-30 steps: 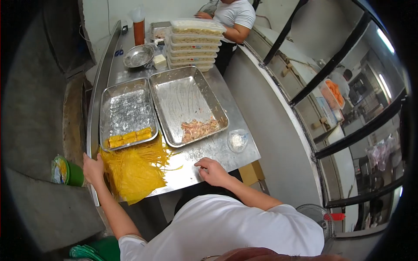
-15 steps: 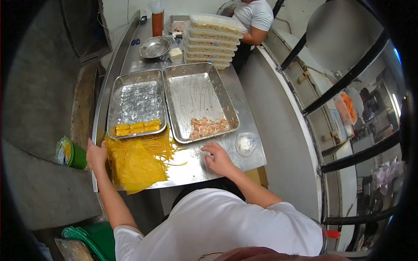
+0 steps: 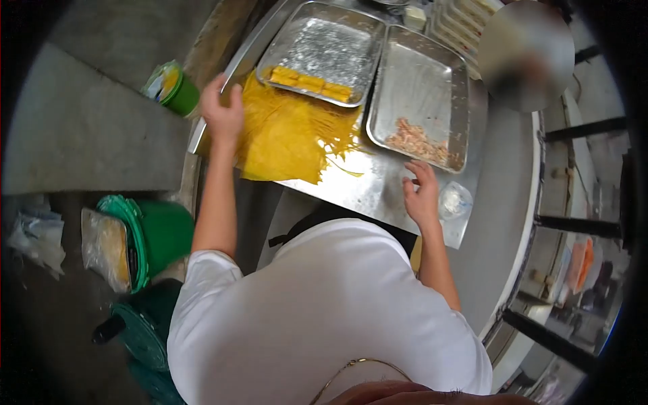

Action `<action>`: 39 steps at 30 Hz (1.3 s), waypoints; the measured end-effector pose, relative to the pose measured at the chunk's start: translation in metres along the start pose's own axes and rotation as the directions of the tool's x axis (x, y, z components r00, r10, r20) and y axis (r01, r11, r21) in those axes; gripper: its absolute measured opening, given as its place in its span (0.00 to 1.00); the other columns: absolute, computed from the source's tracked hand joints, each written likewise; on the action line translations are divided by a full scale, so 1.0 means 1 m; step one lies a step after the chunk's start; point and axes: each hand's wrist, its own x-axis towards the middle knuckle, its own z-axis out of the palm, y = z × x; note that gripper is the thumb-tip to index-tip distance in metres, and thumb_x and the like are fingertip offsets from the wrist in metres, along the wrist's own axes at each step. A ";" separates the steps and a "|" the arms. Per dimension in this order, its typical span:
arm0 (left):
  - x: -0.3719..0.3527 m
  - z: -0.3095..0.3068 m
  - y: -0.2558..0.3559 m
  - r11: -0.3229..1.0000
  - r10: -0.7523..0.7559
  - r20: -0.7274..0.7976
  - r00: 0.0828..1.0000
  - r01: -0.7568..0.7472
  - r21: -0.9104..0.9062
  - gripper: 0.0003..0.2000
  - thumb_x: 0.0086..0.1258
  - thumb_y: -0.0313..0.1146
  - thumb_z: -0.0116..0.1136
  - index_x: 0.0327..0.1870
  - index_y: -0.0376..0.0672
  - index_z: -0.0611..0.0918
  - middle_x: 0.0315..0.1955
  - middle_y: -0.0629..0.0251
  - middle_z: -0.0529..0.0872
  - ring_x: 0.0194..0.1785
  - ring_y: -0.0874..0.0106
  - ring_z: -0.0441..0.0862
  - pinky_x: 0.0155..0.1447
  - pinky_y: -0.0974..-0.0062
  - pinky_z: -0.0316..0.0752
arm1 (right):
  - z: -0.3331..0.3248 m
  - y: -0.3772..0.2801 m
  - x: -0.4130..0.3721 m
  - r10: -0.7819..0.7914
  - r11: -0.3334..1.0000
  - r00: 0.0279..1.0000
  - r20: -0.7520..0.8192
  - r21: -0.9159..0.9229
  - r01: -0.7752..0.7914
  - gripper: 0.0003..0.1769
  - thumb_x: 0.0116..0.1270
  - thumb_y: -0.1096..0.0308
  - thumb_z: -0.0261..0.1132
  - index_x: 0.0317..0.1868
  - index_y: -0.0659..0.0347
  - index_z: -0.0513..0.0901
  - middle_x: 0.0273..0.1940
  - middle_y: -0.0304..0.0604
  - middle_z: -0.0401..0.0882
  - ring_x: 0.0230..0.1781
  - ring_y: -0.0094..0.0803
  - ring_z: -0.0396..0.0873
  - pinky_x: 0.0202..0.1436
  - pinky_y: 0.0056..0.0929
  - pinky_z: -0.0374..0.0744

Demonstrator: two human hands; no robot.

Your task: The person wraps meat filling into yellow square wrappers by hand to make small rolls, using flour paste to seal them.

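Steel table [image 3: 378, 190]: right hand [image 3: 422, 196] stays flat and open on bare metal, holding nothing; one small clear bag [image 3: 455, 200] just beside it. Left hand [image 3: 223, 111] has come off the table edge to the left side of the one yellow sheet stack [image 3: 290, 135]; fingers [image 3: 216, 88] loosely curled, can't tell if a sheet is pinched. So work sits at the sheets, not the filling [image 3: 418, 140]. Beyond: two trays, left tray [image 3: 324, 40] with one row of yellow rolls [image 3: 310, 81], right tray [image 3: 422, 74] with one heap of filling. One green cup [image 3: 181, 94] far left.
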 end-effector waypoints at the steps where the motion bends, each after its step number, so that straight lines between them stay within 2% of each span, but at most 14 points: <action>1: -0.021 -0.002 -0.001 0.999 -0.022 0.095 0.995 0.026 -0.038 0.16 0.70 0.31 0.72 0.55 0.37 0.87 0.50 0.56 0.90 0.53 0.64 0.88 0.59 0.66 0.81 | 0.001 0.002 -0.002 -0.003 1.000 1.000 0.013 0.011 0.003 0.19 0.67 0.78 0.64 0.58 0.64 0.86 0.64 0.54 0.80 0.60 0.47 0.83 0.55 0.36 0.86; 4: -0.085 -0.001 0.010 0.997 -0.043 0.355 0.934 0.061 -0.040 0.13 0.64 0.30 0.74 0.49 0.38 0.88 0.44 0.57 0.90 0.49 0.60 0.87 0.56 0.65 0.81 | 0.002 0.002 -0.002 0.030 0.999 0.999 0.037 0.019 -0.031 0.19 0.68 0.78 0.63 0.59 0.64 0.86 0.64 0.53 0.79 0.60 0.45 0.83 0.54 0.34 0.87; 6: -0.119 -0.004 0.019 0.996 -0.021 0.575 0.818 0.066 -0.058 0.13 0.60 0.31 0.77 0.45 0.40 0.89 0.44 0.57 0.88 0.52 0.56 0.85 0.59 0.62 0.80 | 0.002 -0.002 -0.003 0.058 0.997 0.997 0.045 0.048 -0.060 0.18 0.68 0.76 0.65 0.58 0.63 0.87 0.64 0.55 0.80 0.61 0.49 0.82 0.55 0.37 0.84; 7: -0.123 -0.008 0.032 0.996 -0.020 0.577 0.816 0.065 -0.058 0.13 0.60 0.31 0.77 0.45 0.40 0.89 0.44 0.57 0.88 0.52 0.56 0.85 0.59 0.62 0.80 | 0.004 -0.003 -0.001 0.060 0.997 0.997 0.045 0.050 -0.062 0.18 0.68 0.76 0.65 0.58 0.63 0.87 0.64 0.55 0.80 0.61 0.49 0.82 0.55 0.37 0.84; 9: -0.133 -0.018 0.056 0.997 0.020 0.819 0.574 0.049 -0.059 0.15 0.58 0.37 0.79 0.44 0.43 0.90 0.45 0.55 0.87 0.56 0.53 0.82 0.63 0.58 0.77 | 0.006 -0.006 -0.002 0.061 0.995 0.996 0.066 0.080 -0.066 0.18 0.67 0.76 0.64 0.57 0.64 0.87 0.64 0.56 0.80 0.61 0.50 0.81 0.55 0.37 0.84; 12: -0.147 -0.019 0.062 0.997 0.073 0.813 0.578 -0.052 -0.053 0.13 0.58 0.35 0.79 0.41 0.42 0.89 0.47 0.56 0.85 0.57 0.52 0.79 0.63 0.58 0.76 | 0.015 0.000 -0.004 0.035 0.994 0.997 0.072 0.101 -0.042 0.19 0.66 0.76 0.64 0.57 0.65 0.86 0.63 0.58 0.80 0.63 0.53 0.81 0.62 0.40 0.82; 16: -0.155 -0.008 0.047 0.997 0.073 0.799 0.597 -0.035 -0.065 0.10 0.61 0.33 0.76 0.39 0.40 0.89 0.45 0.54 0.85 0.54 0.51 0.80 0.60 0.57 0.77 | 0.019 0.003 -0.008 -0.003 0.997 0.997 0.079 0.082 -0.004 0.19 0.63 0.77 0.65 0.56 0.67 0.86 0.60 0.60 0.81 0.65 0.58 0.79 0.73 0.45 0.76; 24: -0.144 -0.006 0.044 0.980 -0.049 0.834 0.549 0.188 -0.066 0.05 0.63 0.30 0.72 0.37 0.40 0.90 0.41 0.55 0.89 0.52 0.53 0.83 0.60 0.59 0.78 | 0.018 -0.002 -0.019 -0.086 0.995 0.996 0.028 0.058 0.085 0.18 0.64 0.77 0.65 0.55 0.67 0.87 0.58 0.57 0.83 0.59 0.55 0.82 0.63 0.42 0.81; 28: -0.148 0.001 0.029 0.960 -0.059 0.846 0.530 0.264 -0.098 0.04 0.62 0.27 0.71 0.36 0.40 0.89 0.40 0.55 0.89 0.51 0.54 0.84 0.59 0.61 0.78 | 0.015 -0.008 -0.025 -0.024 0.998 0.997 0.075 0.054 0.020 0.18 0.65 0.76 0.63 0.56 0.67 0.86 0.59 0.57 0.81 0.62 0.55 0.80 0.68 0.42 0.79; 30: -0.147 0.002 0.028 0.921 -0.140 0.868 0.476 0.386 -0.062 0.06 0.60 0.27 0.73 0.37 0.40 0.89 0.42 0.56 0.88 0.52 0.54 0.83 0.60 0.61 0.78 | 0.016 -0.009 -0.027 -0.020 0.998 0.995 0.097 0.063 0.014 0.18 0.66 0.76 0.63 0.56 0.67 0.86 0.58 0.57 0.81 0.62 0.54 0.80 0.68 0.43 0.79; 31: -0.144 0.000 0.032 0.921 -0.137 0.868 0.478 0.383 -0.066 0.06 0.60 0.27 0.73 0.37 0.40 0.89 0.42 0.56 0.88 0.52 0.54 0.83 0.60 0.61 0.78 | 0.016 -0.009 -0.028 -0.021 0.998 0.995 0.093 0.062 0.015 0.18 0.66 0.76 0.63 0.56 0.67 0.86 0.58 0.57 0.81 0.62 0.54 0.80 0.68 0.43 0.79; 34: -0.137 -0.009 0.055 0.976 -0.020 0.861 0.509 0.195 -0.093 0.10 0.55 0.27 0.79 0.35 0.40 0.88 0.44 0.58 0.86 0.53 0.57 0.82 0.58 0.63 0.78 | 0.018 -0.011 -0.030 -0.024 0.998 0.995 0.101 0.066 0.018 0.19 0.66 0.76 0.63 0.57 0.67 0.85 0.58 0.56 0.81 0.61 0.54 0.80 0.68 0.43 0.79; 36: -0.134 -0.013 0.063 0.999 0.042 0.878 0.477 0.011 -0.053 0.14 0.50 0.28 0.82 0.37 0.41 0.90 0.46 0.57 0.85 0.55 0.55 0.81 0.60 0.61 0.78 | 0.020 -0.014 -0.030 -0.021 0.997 0.995 0.100 0.079 0.013 0.18 0.66 0.76 0.65 0.56 0.66 0.86 0.57 0.55 0.83 0.60 0.54 0.82 0.66 0.43 0.80; 39: -0.143 -0.007 0.056 1.000 0.029 0.862 0.506 -0.013 -0.026 0.14 0.50 0.30 0.82 0.37 0.40 0.90 0.46 0.57 0.85 0.55 0.55 0.81 0.60 0.60 0.78 | 0.023 -0.017 -0.032 -0.014 0.997 0.994 0.109 0.073 0.006 0.17 0.66 0.75 0.65 0.56 0.66 0.86 0.57 0.55 0.83 0.60 0.54 0.81 0.66 0.43 0.80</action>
